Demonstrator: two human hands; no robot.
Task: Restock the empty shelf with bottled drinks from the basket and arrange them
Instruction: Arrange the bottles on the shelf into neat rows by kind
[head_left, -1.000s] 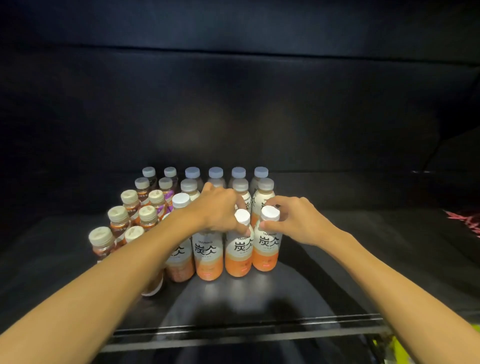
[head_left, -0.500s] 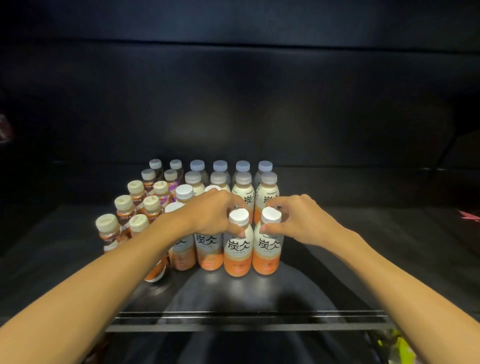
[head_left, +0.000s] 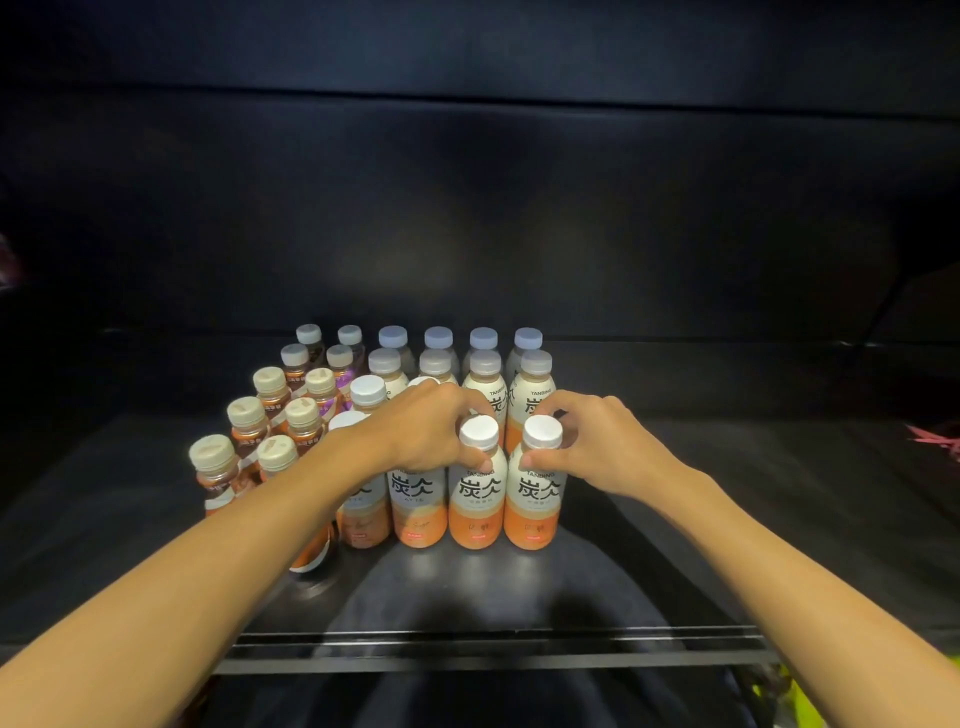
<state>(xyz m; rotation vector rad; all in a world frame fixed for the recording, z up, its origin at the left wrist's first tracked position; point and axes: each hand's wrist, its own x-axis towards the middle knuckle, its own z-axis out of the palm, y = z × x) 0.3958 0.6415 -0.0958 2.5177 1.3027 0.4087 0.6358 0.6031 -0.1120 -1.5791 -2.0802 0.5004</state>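
Head view is showing you both hands working at the front row of bottles on the dark shelf (head_left: 675, 519). Your left hand (head_left: 431, 431) is curling over the neck of the second bottle from the right (head_left: 478, 493), its fingertips pinching just under the white cap, and your right hand (head_left: 592, 447) is pinching the cap of the rightmost bottle (head_left: 532, 499) between thumb and fingers. Both bottles are standing upright, long axis vertical, caps pointing up and printed labels facing you, touching each other and closing the front of the white-and-orange block (head_left: 467, 374); the brown bottles with tan caps (head_left: 249, 431) are sitting just beside that block on the left. Judging by the full bodies, these are going to feel fairly heavy for their size, stiff plastic with a smooth sleeve that may be slippery, so the ribbed cap and the narrow neck are offering you the surest hold for small nudges, while the waist below the shoulder is likely the better place for lifting. Gripped that high, a bottle is probably tipping easily and could knock its neighbours, so you are best keeping pushes low and gentle. The basket is not in view.
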